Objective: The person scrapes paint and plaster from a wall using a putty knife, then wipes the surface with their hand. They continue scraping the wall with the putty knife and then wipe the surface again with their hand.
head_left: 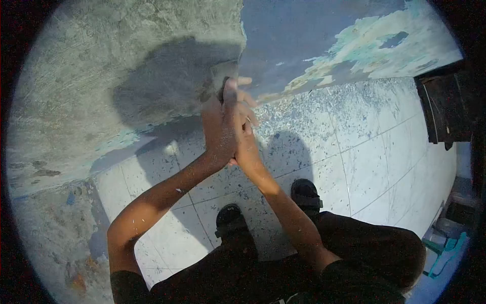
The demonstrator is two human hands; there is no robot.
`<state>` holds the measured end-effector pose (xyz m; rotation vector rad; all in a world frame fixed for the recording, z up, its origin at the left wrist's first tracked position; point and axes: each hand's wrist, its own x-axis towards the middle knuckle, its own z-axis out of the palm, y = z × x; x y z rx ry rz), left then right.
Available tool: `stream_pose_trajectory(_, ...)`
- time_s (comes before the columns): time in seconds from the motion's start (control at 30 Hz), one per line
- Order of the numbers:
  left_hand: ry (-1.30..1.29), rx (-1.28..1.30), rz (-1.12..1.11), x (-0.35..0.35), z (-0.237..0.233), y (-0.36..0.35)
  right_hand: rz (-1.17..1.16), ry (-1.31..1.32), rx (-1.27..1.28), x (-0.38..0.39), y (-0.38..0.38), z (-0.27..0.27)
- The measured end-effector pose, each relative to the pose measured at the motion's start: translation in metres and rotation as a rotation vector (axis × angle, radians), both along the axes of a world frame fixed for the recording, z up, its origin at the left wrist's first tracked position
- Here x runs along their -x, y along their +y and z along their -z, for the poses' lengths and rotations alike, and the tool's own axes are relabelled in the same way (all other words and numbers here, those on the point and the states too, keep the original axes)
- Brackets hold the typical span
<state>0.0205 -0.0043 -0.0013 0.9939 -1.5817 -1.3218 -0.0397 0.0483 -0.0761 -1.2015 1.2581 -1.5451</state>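
Note:
Both of my hands are together at the lower part of a wall [167, 30] with bare grey plaster on the left and peeling blue paint on the right. My left hand [220, 126] is closed around a scraper [224, 70], whose flat blade lies against the wall near the paint's edge. Just right of it, my right hand [246, 129] presses against the left one, its fingers curled and slightly blurred by motion. The scraper's handle is mostly hidden by my fingers.
White floor tiles [369, 167] carry many paint flakes along the wall's foot. My dark sandals stand below my hands. A dark wooden object [445, 104] is at the right, and a green plastic item [448, 251] lies at the lower right.

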Motion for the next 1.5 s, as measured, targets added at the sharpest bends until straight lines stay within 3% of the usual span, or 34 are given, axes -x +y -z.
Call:
stream_pose_trajectory(0.07,0.055,0.005,-0.069,0.003,0.006,0.002,0.118,0.284,0.259,-0.001,-0.007,0.014)
stream_pose_trajectory(0.13,0.083,0.023,-0.063,0.007,0.001,-0.002,0.182,0.357,0.322,-0.006,-0.008,0.017)
stream_pose_trajectory(0.2,0.108,0.054,0.004,0.013,-0.018,-0.008,0.103,0.114,0.093,-0.007,-0.003,0.012)
stream_pose_trajectory(0.27,0.185,0.016,0.070,0.007,0.001,-0.009,0.029,-0.117,-0.114,-0.004,-0.004,-0.001)
stream_pose_trajectory(0.4,0.085,-0.206,-0.030,0.002,-0.008,-0.001,0.080,0.035,0.048,-0.008,-0.013,0.028)
stream_pose_trajectory(0.43,0.135,-0.104,0.005,0.001,0.001,-0.006,0.058,0.002,0.019,-0.010,-0.014,0.014)
stream_pose_trajectory(0.47,0.183,-0.008,0.044,0.000,0.018,-0.014,-0.035,-0.211,-0.181,-0.006,-0.007,0.000)
stream_pose_trajectory(0.53,0.190,0.016,0.056,0.000,0.013,-0.006,-0.095,-0.380,-0.385,-0.008,0.008,-0.007)
stream_pose_trajectory(0.6,0.115,-0.063,-0.004,0.000,-0.010,-0.001,-0.065,-0.302,-0.362,-0.012,0.006,-0.005)
stream_pose_trajectory(0.9,0.044,-0.084,0.003,0.003,-0.019,-0.001,-0.020,-0.268,-0.496,-0.011,-0.001,-0.023)
stream_pose_trajectory(0.97,0.076,-0.115,0.008,-0.004,-0.002,-0.002,0.221,0.345,-0.051,-0.019,-0.008,0.034)
stream_pose_trajectory(1.0,0.091,-0.128,0.014,-0.004,0.003,-0.005,0.220,0.398,-0.028,-0.016,-0.014,0.032)
stream_pose_trajectory(1.03,0.094,0.110,0.037,-0.001,0.000,-0.014,0.221,0.452,-0.004,-0.015,-0.020,0.009)
stream_pose_trajectory(1.07,0.092,0.335,0.053,0.003,0.000,-0.023,0.087,0.252,-0.198,-0.006,-0.015,-0.013)
stream_pose_trajectory(1.13,0.074,0.414,0.046,0.009,0.000,-0.015,-0.080,-0.046,-0.534,0.004,-0.003,-0.042)
stream_pose_trajectory(1.17,0.062,0.291,0.029,0.012,-0.007,-0.006,-0.108,-0.141,-0.656,0.008,-0.001,-0.047)
stream_pose_trajectory(1.3,0.170,-0.156,0.020,0.006,-0.014,-0.001,-0.084,-0.224,-0.537,-0.002,0.000,-0.042)
stream_pose_trajectory(1.43,0.051,-0.133,-0.048,0.010,-0.022,0.002,-0.148,-0.136,-0.574,0.004,0.004,-0.027)
stream_pose_trajectory(1.5,0.067,-0.167,-0.049,0.009,-0.021,0.001,-0.074,-0.181,-0.512,-0.004,0.003,-0.025)
